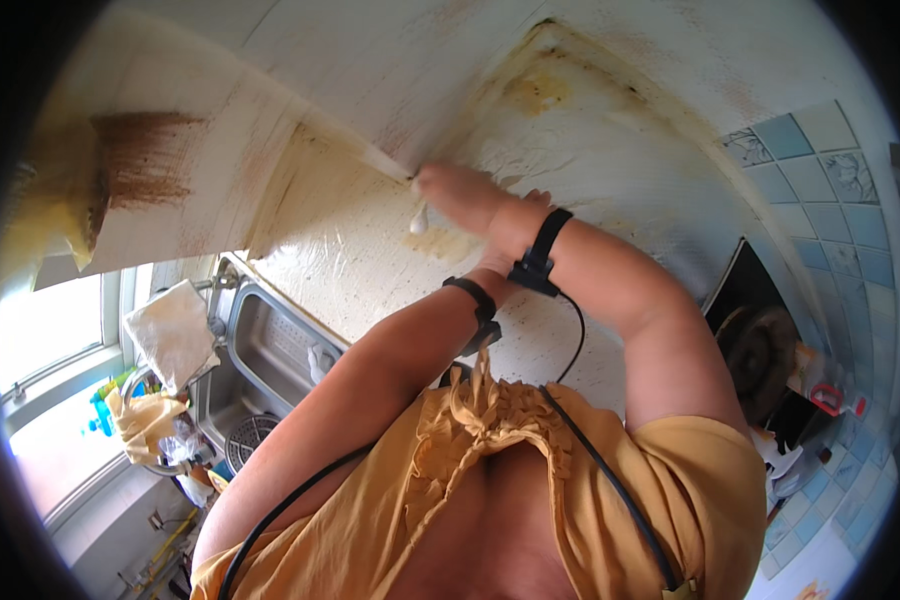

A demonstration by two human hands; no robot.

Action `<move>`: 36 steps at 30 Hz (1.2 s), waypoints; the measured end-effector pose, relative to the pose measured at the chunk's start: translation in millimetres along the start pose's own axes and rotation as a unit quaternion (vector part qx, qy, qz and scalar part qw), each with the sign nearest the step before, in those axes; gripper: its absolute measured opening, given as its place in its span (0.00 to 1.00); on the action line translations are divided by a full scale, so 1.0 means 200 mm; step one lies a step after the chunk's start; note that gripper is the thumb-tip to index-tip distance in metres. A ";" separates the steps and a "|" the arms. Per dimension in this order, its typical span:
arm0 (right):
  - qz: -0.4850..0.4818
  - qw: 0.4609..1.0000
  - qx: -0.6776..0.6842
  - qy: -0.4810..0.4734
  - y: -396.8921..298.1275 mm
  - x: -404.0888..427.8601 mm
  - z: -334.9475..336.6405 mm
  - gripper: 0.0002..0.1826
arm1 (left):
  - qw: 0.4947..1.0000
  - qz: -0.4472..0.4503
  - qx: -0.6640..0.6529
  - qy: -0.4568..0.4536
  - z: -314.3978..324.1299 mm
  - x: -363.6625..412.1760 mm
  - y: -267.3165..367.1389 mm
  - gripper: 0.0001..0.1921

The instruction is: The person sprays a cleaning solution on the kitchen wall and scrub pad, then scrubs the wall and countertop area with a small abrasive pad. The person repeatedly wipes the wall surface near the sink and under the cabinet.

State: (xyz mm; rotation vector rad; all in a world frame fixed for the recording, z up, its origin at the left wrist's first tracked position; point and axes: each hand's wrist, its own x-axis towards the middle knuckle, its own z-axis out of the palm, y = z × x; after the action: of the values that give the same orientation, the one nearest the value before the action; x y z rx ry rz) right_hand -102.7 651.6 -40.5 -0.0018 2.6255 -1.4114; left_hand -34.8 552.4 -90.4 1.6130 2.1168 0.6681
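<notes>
My right hand [461, 196] is blurred, its fingers bunched at the lower corner of a pale panel [330, 82]. Whether it grips anything cannot be told. A small white drop-shaped thing [418, 220] shows just below those fingers. My left hand [538, 198] lies mostly hidden behind the right wrist, with only some fingertips showing, and its hold is not visible. The forearms cross, and each wrist wears a black strap with a small device. Behind both hands spreads a whitish surface [345, 277] with yellow-brown stains and wet-looking streaks.
A steel double sink [266, 322] stands at the left, near a window [52, 322]. A pale cloth [171, 334] and a tan cloth [146, 424] hang there. At the right are a dark round object [757, 360], a red-handled container [825, 397] and blue tiles [810, 176]. Black cables run along my arms.
</notes>
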 end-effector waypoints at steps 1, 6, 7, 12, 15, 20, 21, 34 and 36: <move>-0.059 0.997 -0.044 0.010 -0.03 -0.02 0.02 0.15 | 0.982 0.034 0.182 0.022 0.01 0.01 -0.01 0.35; -0.026 0.945 -0.271 0.180 0.20 -0.12 -0.34 0.14 | 0.990 0.047 0.061 0.122 -0.02 0.01 0.05 0.30; 0.000 0.910 -0.340 0.238 0.32 -0.14 -0.45 0.14 | 0.993 0.034 0.069 0.088 -0.04 0.01 0.06 0.30; 0.084 0.901 -0.350 0.240 0.83 -0.27 -0.64 0.14 | 0.993 0.038 0.070 0.093 -0.10 0.01 0.10 0.30; 0.051 0.851 -0.448 0.269 0.86 -0.21 -0.61 0.14 | 0.991 0.048 0.072 0.107 -0.10 0.02 0.09 0.30; 0.133 0.853 -0.473 0.175 0.55 -0.08 -0.53 0.08 | 0.991 0.043 0.065 0.111 -0.08 0.00 0.09 0.30; 0.086 0.856 -0.483 0.165 0.49 -0.07 -0.52 0.08 | 0.991 0.041 0.070 0.107 -0.09 0.00 0.08 0.30; -0.068 0.881 -0.383 0.270 0.64 -0.01 -0.60 0.09 | 0.993 0.031 0.074 0.089 -0.09 0.00 0.08 0.29; -0.113 0.891 -0.386 0.209 0.60 -0.02 -0.60 0.09 | 0.993 0.038 0.069 0.086 -0.09 0.01 0.07 0.30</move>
State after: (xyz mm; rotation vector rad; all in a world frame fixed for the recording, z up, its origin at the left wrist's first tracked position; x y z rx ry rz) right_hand -106.2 817.7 -75.0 -0.1135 3.4570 -0.3200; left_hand -34.0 554.5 -67.3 1.7737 2.2788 0.7223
